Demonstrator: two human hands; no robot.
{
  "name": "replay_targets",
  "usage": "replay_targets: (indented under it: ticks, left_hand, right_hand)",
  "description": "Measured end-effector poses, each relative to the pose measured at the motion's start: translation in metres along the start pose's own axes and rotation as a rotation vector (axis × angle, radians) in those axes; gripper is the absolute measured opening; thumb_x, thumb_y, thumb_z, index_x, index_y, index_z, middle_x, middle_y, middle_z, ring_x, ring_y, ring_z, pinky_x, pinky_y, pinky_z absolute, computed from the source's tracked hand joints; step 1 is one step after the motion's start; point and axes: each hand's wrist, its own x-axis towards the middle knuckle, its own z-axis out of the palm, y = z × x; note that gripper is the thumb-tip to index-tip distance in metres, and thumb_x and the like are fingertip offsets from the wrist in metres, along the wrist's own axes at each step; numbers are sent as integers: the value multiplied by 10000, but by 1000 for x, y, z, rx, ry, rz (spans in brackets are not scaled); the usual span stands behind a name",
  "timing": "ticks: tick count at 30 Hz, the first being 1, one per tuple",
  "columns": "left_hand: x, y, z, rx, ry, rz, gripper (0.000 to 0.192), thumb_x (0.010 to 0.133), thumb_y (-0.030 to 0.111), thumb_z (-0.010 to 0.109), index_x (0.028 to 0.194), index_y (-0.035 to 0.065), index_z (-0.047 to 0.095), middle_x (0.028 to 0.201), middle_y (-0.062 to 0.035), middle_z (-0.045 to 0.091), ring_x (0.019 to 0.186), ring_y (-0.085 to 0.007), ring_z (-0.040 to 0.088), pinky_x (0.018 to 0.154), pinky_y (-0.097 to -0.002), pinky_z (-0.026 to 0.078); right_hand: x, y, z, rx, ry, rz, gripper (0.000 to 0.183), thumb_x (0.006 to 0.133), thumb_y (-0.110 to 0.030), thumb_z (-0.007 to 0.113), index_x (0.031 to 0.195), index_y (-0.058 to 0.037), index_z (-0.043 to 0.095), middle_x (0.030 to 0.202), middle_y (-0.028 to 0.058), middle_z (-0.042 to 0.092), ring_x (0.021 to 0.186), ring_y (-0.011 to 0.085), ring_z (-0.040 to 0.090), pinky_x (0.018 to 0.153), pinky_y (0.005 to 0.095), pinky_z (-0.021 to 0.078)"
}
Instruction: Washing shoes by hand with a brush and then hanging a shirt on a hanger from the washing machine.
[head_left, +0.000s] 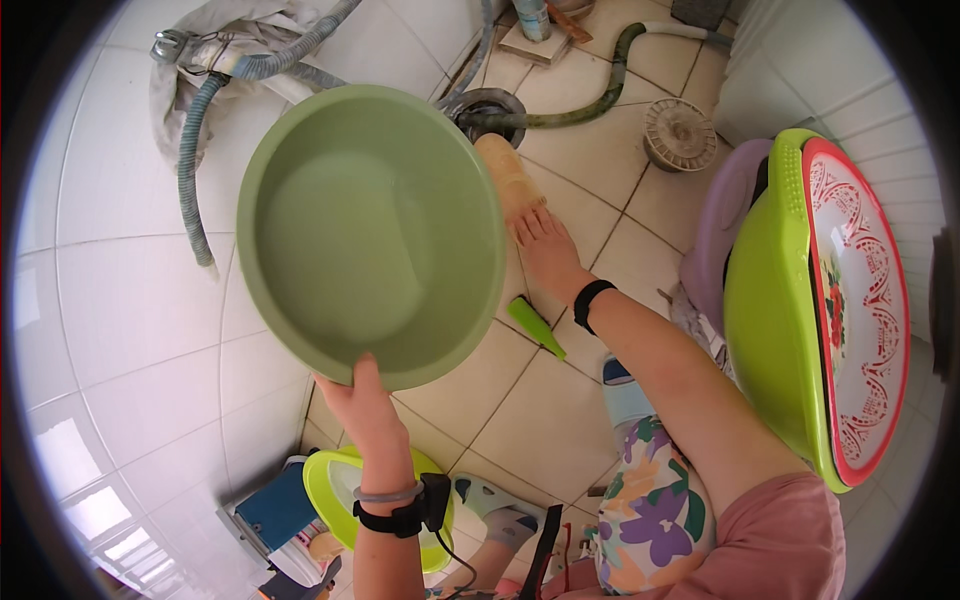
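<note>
My left hand grips the near rim of a round green plastic basin, its thumb over the inner wall. The basin is tilted so its inside faces me. A faint edge crosses its bottom; whether that is water I cannot tell. My right hand, back upward, has its fingers on the near end of a beige, rounded pad, perhaps a loofah or sponge. That pad lies beside the basin's right edge, close to a floor drain. Below this hand, a bright green plastic piece rests on the tiles.
At right, a lime basin, a purple basin and a red-rimmed patterned basin lean together. A dark hose runs into the drain. Ribbed hoses hang from the left wall tap. Another lime basin stands near my feet.
</note>
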Motion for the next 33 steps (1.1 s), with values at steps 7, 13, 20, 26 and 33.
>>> replay_targets:
  ticks: [7,13,20,26,33]
  left_hand:
    - [-5,-1,-6,9,23,-62,468,812,4,507,1270,42,416,1127,-37,512,929,-109,513,700,-224,436]
    - [-9,-5,-11,45,39,-108,448,812,52,518,1249,80,425,1058,-8,527,788,-63,499,509,-194,373]
    - [-13,-4,-14,43,22,-140,451,809,43,513,1251,70,429,1071,-13,537,831,-79,514,564,-203,399]
    - [-8,-6,2,56,-34,57,472,818,2,492,1283,26,417,1161,-57,525,1001,-142,520,816,-256,441]
    - [2,18,51,43,-33,184,456,815,-11,469,1268,-26,409,1212,-112,496,1083,-189,480,949,-291,363]
  right_hand:
    - [-2,7,-22,-43,-210,20,526,807,-30,511,1320,21,407,1392,154,383,1319,295,315,1113,400,227]
    - [-24,16,-12,-49,71,-96,441,781,12,518,1222,0,511,1298,129,491,1242,275,418,1089,400,296]
    - [-20,13,-22,544,62,226,201,800,-25,541,980,-32,632,1033,118,596,971,324,557,873,413,457]
    - [1,2,-32,497,-9,152,119,802,-38,568,903,3,614,960,163,582,898,350,555,749,430,478]
    - [17,8,-7,346,21,118,206,789,-87,607,981,-14,620,1070,167,577,1024,334,541,816,425,466]
